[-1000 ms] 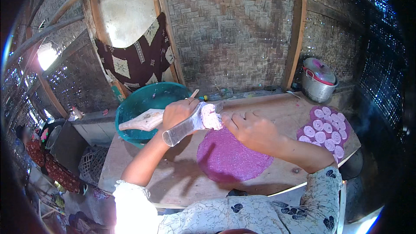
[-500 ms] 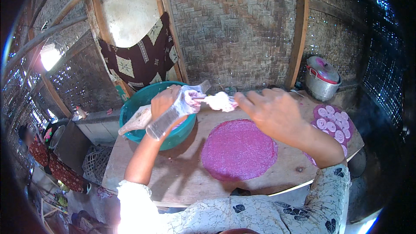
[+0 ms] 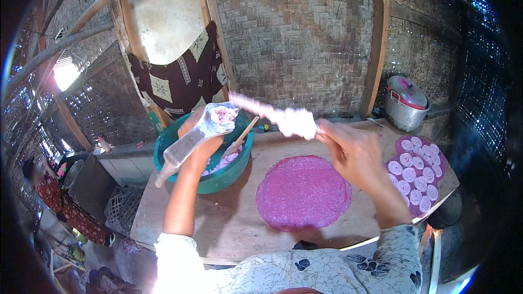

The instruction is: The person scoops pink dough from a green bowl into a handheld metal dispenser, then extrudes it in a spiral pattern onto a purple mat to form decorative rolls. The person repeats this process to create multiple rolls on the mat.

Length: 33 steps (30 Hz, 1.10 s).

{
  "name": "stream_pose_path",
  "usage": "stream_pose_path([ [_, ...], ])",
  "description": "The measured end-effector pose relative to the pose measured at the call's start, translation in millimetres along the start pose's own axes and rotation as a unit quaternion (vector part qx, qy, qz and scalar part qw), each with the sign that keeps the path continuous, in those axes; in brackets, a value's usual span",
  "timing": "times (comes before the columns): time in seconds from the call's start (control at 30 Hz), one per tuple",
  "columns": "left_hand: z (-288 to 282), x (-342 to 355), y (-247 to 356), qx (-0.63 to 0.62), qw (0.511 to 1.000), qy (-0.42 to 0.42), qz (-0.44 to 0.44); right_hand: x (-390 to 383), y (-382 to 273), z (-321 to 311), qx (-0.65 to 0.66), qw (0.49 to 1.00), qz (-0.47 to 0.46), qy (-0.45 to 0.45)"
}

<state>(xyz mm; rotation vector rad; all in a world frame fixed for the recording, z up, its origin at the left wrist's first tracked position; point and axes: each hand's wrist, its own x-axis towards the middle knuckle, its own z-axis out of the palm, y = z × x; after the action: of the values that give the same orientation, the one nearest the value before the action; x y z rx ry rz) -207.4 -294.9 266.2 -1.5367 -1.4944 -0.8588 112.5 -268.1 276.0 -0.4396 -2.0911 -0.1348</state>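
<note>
My left hand (image 3: 199, 137) is wrapped round a pale wooden dough press (image 3: 184, 148), held tilted above the table with its long handle toward the lower left. Pinkish dough shows in the press's round opening. Up and to the right of it, my right hand (image 3: 351, 149) grips a thin stick (image 3: 256, 108), blurred by motion, with a lump of whitish dough (image 3: 298, 123) clinging near my fingers. The stick's far end is apart from the press. Below my left hand stands a teal basin (image 3: 231, 177) holding pinkish dough and a wooden stick (image 3: 239, 139).
A round pink woven mat (image 3: 303, 193) lies on the wooden table (image 3: 218, 228). Another pink mat at the right bears several pale spiral dough rolls (image 3: 419, 182). Behind it stands a lidded metal pot (image 3: 406, 106). Flames burn beyond the right edge; a person (image 3: 71, 201) stands far left.
My right hand has drawn the dough-covered stick away from the press opening and swung its tip upward. The press has turned in my left hand, with its opening facing up more.
</note>
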Motion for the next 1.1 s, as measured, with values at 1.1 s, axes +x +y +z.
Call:
stream_pose_path([
  [1.1, 3.4, 0.5, -55.4, 0.149, 0.984, 0.068, -0.064, 4.4, -25.3, 187.9, 0.355, 0.928, 0.105, -0.036],
])
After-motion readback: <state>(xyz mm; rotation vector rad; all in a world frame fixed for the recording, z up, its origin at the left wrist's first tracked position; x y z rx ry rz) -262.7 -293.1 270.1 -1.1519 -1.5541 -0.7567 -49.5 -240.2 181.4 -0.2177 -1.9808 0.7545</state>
